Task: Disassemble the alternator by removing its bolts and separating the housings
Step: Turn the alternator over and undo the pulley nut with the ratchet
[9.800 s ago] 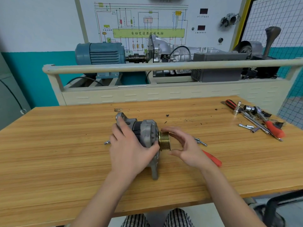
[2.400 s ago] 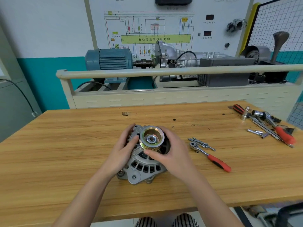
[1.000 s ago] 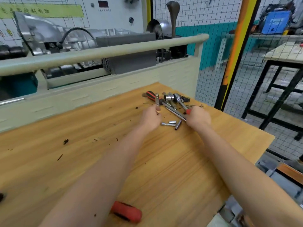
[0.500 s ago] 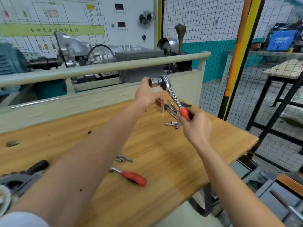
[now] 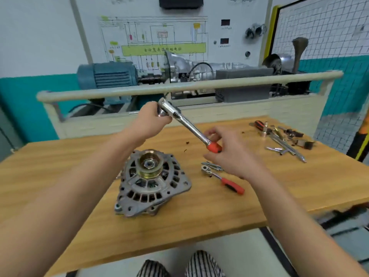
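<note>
The grey alternator stands on the wooden bench with its brass pulley and centre nut facing up. Above and behind it I hold a large chrome ratchet wrench in the air. My left hand grips the ratchet's head. My right hand holds its red handle end. Neither hand touches the alternator.
A smaller red-handled ratchet and a few loose bits lie just right of the alternator. A pile of sockets, extensions and a screwdriver sits at the bench's far right. A beige rail and training rig stand behind the bench.
Both hands have brought the large ratchet from the tool pile at the right back over the alternator. My view has swung left, so the alternator is in the middle again.
</note>
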{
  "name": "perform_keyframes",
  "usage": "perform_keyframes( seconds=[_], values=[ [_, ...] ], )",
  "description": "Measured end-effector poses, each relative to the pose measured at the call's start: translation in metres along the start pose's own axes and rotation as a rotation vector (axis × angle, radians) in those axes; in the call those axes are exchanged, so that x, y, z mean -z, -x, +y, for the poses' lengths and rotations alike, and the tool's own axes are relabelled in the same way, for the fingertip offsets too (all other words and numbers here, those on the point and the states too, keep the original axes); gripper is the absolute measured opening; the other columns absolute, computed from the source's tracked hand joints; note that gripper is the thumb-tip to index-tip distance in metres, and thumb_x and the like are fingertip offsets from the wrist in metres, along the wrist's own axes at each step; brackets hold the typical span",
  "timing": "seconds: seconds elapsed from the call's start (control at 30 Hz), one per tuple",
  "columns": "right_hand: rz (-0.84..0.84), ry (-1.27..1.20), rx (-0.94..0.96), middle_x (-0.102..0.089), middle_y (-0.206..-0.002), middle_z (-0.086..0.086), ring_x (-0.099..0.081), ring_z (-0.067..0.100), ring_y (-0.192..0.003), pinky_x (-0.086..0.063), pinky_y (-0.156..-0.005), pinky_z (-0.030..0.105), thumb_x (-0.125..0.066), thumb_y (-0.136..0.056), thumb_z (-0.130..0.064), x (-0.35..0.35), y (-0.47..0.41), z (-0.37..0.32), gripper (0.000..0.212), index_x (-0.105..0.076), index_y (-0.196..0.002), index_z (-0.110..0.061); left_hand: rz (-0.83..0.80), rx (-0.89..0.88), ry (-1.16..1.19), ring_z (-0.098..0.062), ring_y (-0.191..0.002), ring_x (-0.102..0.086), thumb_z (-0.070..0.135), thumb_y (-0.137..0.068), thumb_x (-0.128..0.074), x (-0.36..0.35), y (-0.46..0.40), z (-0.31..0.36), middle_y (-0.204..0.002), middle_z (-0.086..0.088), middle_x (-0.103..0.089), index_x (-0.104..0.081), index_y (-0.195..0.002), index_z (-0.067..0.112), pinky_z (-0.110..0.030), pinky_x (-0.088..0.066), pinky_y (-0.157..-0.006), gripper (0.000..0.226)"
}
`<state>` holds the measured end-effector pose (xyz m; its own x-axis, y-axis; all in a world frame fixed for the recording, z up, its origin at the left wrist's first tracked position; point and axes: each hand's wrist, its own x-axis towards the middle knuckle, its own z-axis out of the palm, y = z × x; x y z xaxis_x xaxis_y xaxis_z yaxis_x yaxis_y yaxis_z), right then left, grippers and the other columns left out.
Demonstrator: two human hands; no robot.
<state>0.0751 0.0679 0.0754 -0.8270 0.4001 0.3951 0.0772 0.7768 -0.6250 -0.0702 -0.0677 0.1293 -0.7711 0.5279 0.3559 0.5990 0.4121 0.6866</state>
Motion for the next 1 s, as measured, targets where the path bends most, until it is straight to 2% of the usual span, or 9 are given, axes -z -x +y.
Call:
perform_keyframes(
  seconds=[0.1,0.13,0.2,0.33,0.4,0.53,0.67,0.83,1.0],
  values=[
    [-0.307,-0.481,-0.07,-0.058,-0.077,0.0,-0.047,0.01,-0.043,-0.039,-0.038,0.023,-0.062,-0.093,-0.016,-0.017,-0.013,-0.034,0.021,-0.053,-0.111,-0.022,-0.038,-0.033,0.006,-0.026,-0.087,-0.059,0.012,-0.088,-0.064,0.006,0.02,-0.013,-0.098,-0.015,-0.063,-0.06,-0.106,0.003,-0.038,-0.048,-0.078,0.021],
    [-0.346,-0.576,-0.081,-0.057,-0.072,0.0,-0.041,0.009,-0.037,-0.034,-0.034,0.02,-0.058,-0.096,-0.023,-0.022,-0.015,-0.043,0.012,-0.054,-0.107,-0.019,-0.07,-0.043,0.018,-0.028,-0.094,-0.06,0.011,-0.088,-0.064,0.007,0.026,-0.016,-0.102,-0.015,-0.065,-0.06,-0.106,0.005,-0.043,-0.049,-0.085,0.021],
    [-0.358,-0.658,-0.102,-0.054,-0.063,-0.002,-0.036,0.008,-0.033,-0.028,-0.032,0.017,-0.052,-0.098,-0.039,-0.03,-0.019,-0.053,0.022,-0.056,-0.1,-0.018,-0.109,-0.046,0.081,-0.026,-0.097,-0.06,0.01,-0.087,-0.064,0.009,0.033,-0.024,-0.104,-0.014,-0.064,-0.058,-0.11,0.006,-0.046,-0.049,-0.091,0.024],
    [-0.268,-0.581,-0.065,-0.048,-0.055,-0.003,-0.033,0.009,-0.032,-0.024,-0.031,0.017,-0.044,-0.099,-0.044,-0.038,-0.016,-0.056,0.033,-0.052,-0.122,-0.02,-0.241,-0.072,0.247,-0.012,-0.093,-0.063,0.007,-0.084,-0.068,0.028,0.04,-0.041,-0.106,-0.008,-0.067,-0.061,-0.113,0.014,-0.029,-0.052,-0.085,0.03],
    [-0.257,-0.534,-0.01,-0.048,-0.057,-0.001,-0.032,0.009,-0.033,-0.024,-0.031,0.018,-0.046,-0.099,-0.04,-0.038,-0.013,-0.055,0.034,-0.051,-0.129,-0.026,-0.376,-0.067,0.267,-0.006,-0.106,-0.063,0.021,-0.077,-0.077,0.041,0.041,-0.054,-0.115,0.002,-0.067,-0.059,-0.12,0.017,-0.029,-0.049,-0.095,0.047],
    [-0.254,-0.48,0.002,-0.046,-0.052,-0.001,-0.029,0.008,-0.032,-0.021,-0.032,0.018,-0.053,-0.096,-0.035,-0.037,-0.006,-0.051,0.039,-0.051,-0.135,-0.034,-0.534,-0.079,-0.055,0.008,-0.113,-0.051,0.035,-0.059,-0.09,0.043,0.048,-0.083,-0.124,0.018,-0.054,-0.046,-0.126,0.031,-0.025,-0.039,-0.104,0.08],
    [-0.292,-0.451,0.026,-0.045,-0.05,-0.002,-0.027,0.009,-0.031,-0.02,-0.033,0.017,-0.056,-0.094,-0.038,-0.036,-0.002,-0.05,0.038,-0.054,-0.132,-0.04,-0.4,-0.171,-0.006,-0.012,-0.12,-0.05,0.042,-0.049,-0.093,0.015,0.06,-0.099,-0.125,0.007,-0.052,-0.046,-0.118,0.037,-0.039,-0.04,-0.107,0.083],
    [-0.328,-0.456,0.031,-0.042,-0.05,0.001,-0.027,0.006,-0.031,-0.021,-0.031,0.017,-0.058,-0.093,-0.035,-0.043,0.007,-0.052,0.034,-0.058,-0.127,-0.042,-0.228,-0.258,0.034,-0.016,-0.119,-0.052,0.05,-0.057,-0.087,-0.003,0.062,-0.109,-0.125,0.005,-0.058,-0.057,-0.125,0.024,-0.046,-0.041,-0.103,0.079],
    [-0.315,-0.495,-0.012,-0.04,-0.051,0.004,-0.027,0.004,-0.029,-0.021,-0.03,0.016,-0.055,-0.096,-0.031,-0.048,0.008,-0.052,0.032,-0.057,-0.126,-0.041,-0.153,-0.268,-0.015,-0.017,-0.121,-0.05,0.051,-0.061,-0.084,-0.008,0.061,-0.113,-0.125,0.008,-0.058,-0.059,-0.125,0.025,-0.046,-0.041,-0.102,0.074]
  ],
)
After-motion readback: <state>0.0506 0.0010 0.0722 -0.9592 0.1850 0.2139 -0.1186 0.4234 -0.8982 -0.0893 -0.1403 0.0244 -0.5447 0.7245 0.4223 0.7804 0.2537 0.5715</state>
